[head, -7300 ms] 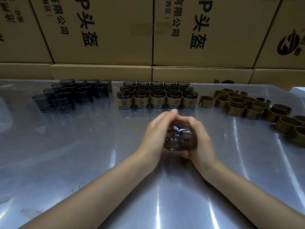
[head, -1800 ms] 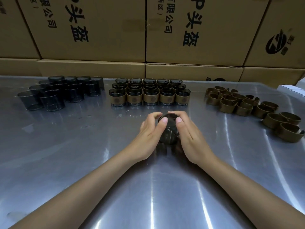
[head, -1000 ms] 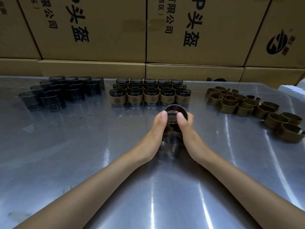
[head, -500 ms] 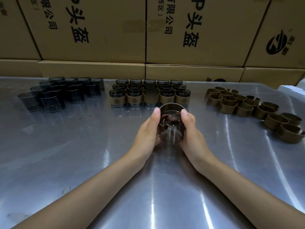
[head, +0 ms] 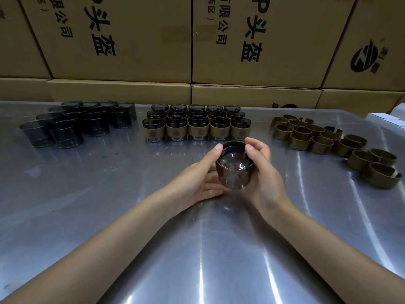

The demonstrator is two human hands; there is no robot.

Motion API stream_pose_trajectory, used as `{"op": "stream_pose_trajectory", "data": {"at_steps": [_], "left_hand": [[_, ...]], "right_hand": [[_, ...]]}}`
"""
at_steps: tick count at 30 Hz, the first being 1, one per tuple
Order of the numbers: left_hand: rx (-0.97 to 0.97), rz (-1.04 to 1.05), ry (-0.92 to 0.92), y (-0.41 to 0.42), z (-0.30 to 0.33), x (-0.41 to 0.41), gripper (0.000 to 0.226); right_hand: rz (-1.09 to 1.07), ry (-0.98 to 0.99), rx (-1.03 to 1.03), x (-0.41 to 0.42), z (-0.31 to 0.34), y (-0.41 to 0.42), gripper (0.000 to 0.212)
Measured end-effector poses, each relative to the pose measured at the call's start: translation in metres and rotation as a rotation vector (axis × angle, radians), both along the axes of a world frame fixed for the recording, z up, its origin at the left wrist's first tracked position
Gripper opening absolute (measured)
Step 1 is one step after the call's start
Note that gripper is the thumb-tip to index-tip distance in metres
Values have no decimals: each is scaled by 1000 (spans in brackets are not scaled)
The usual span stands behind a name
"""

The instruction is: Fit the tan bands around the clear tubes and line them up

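You hold one clear tube [head: 234, 170] between both hands just above the table [head: 109, 216], tilted so its open mouth faces you, with a tan band [head: 232, 145] around its far end. Your left hand [head: 197, 181] cups it from the left, thumb on the rim; your right hand [head: 262, 172] curls round its right side, thumb on the rim too. Just beyond stands the block of banded tubes [head: 197, 126] in neat rows. To the left is a cluster of bare tubes [head: 74, 123]; to the right, loose bands [head: 328, 139] trail across the table. Cardboard boxes [head: 197, 40] are stacked behind.
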State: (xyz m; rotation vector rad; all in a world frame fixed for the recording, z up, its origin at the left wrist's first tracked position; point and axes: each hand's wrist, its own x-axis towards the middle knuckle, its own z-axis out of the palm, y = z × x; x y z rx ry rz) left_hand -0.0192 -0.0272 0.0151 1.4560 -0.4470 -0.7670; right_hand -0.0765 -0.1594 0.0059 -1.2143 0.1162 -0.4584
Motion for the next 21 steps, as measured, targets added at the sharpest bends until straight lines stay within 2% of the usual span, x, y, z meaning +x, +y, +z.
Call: {"op": "stream_pose_trajectory", "data": {"at_steps": [2, 4, 7, 11, 12, 15, 18, 21], "left_hand": [[-2, -27, 26, 2, -1, 4, 69], [-104, 11, 69, 5, -3, 7, 59], [-228, 20, 103, 10, -6, 11, 51], [-239, -40, 73, 16, -9, 14, 34], [-240, -65, 69, 18, -9, 14, 37], [-271, -156, 67, 22, -11, 14, 66], [-294, -282, 52, 26, -9, 11, 74], [-288, -363, 51, 26, -9, 8, 108]], "right_hand": [[38, -4, 54, -1, 1, -1, 18], [138, 15, 124, -1, 2, -1, 29], [314, 131, 57, -1, 7, -7, 53], [542, 233, 5, -4, 10, -26, 56], [599, 238, 10, -5, 9, -30, 54], [755, 185, 30, -6, 4, -37, 59], [864, 109, -21, -7, 1, -38, 62], [932, 82, -10, -8, 1, -40, 71]]}}
